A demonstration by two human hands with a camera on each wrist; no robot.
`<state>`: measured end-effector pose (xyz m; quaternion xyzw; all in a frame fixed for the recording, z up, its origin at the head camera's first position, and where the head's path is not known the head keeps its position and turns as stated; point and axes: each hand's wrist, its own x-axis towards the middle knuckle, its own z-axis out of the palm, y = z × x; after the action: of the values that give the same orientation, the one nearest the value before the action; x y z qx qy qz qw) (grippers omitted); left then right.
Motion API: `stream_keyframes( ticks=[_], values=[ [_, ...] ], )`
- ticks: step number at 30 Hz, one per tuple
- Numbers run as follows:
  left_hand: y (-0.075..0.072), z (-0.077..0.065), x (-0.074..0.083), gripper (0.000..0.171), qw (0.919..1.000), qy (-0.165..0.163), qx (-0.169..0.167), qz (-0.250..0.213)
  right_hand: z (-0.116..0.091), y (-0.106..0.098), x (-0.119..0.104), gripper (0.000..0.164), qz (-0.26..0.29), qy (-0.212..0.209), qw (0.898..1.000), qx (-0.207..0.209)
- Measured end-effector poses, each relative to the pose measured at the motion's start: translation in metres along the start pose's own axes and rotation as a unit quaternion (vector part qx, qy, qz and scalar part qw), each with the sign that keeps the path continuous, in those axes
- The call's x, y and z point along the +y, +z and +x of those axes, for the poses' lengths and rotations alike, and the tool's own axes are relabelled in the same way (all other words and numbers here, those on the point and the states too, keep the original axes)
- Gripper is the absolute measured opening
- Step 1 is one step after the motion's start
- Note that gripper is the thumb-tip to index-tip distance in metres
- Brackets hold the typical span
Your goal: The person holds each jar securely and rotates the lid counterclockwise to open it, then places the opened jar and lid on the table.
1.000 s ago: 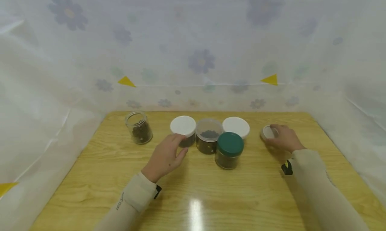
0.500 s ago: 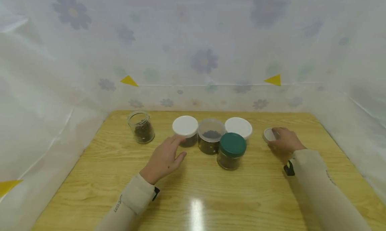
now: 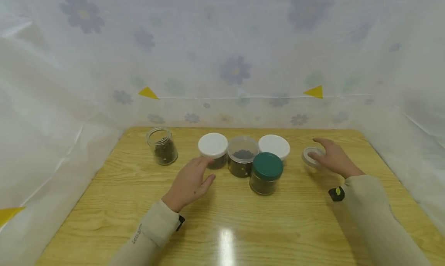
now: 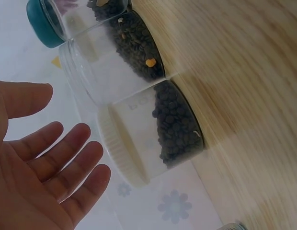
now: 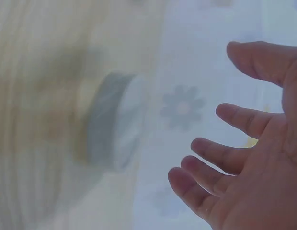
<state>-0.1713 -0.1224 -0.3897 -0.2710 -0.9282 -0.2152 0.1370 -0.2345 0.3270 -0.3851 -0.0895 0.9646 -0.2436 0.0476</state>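
My right hand (image 3: 334, 158) hovers over a small round pale lid (image 3: 307, 155) lying on the table at the right. In the right wrist view its fingers are spread, with a gap to the blurred lid (image 5: 112, 122). My left hand (image 3: 187, 183), fingers relaxed and apart, is in front of a white-lidded jar (image 3: 213, 144). The left wrist view shows that jar (image 4: 143, 124) part filled with dark, lentil-like pieces, and no fingers touching it. Beside it is a clear-topped jar (image 3: 238, 168), then a green-lidded jar (image 3: 267, 166) in front.
An uncovered glass jar (image 3: 163, 152) with dark contents stands at the left. Another white-lidded jar (image 3: 274, 145) is behind the green-lidded one. The wooden table (image 3: 264, 227) ends at a flower-patterned sheet (image 3: 222, 46) at the back and sides.
My right hand has let go of the pale lid, opened its fingers and drawn slightly right. The lid now lies on the table. My left hand has hardly moved.
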Motion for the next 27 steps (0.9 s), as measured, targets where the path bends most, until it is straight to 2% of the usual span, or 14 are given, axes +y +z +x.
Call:
stream_keyframes(
  ticks=[6,11,15,19,27],
  values=[
    [0.002,0.003,0.001,0.039,1.0,0.006,0.0,0.006,-0.012,-0.011,-0.026,0.074,0.068,0.0,0.998,0.008],
    [0.001,0.011,0.008,0.042,0.9991,0.03,0.03,-0.004,-0.02,-0.012,-0.038,0.069,0.092,-0.016,0.995,0.017],
    [0.005,0.019,0.018,0.054,0.9974,0.05,0.05,-0.013,-0.025,-0.007,-0.04,0.064,0.099,-0.046,0.993,0.034],
    [0.012,0.028,0.029,0.067,0.9969,0.064,0.039,-0.026,-0.029,-0.002,-0.041,0.061,0.101,-0.066,0.992,0.045],
    [0.026,0.056,0.05,0.081,0.9949,0.081,-0.006,-0.061,-0.032,0.007,-0.043,0.056,0.108,-0.084,0.989,0.051]
  ],
)
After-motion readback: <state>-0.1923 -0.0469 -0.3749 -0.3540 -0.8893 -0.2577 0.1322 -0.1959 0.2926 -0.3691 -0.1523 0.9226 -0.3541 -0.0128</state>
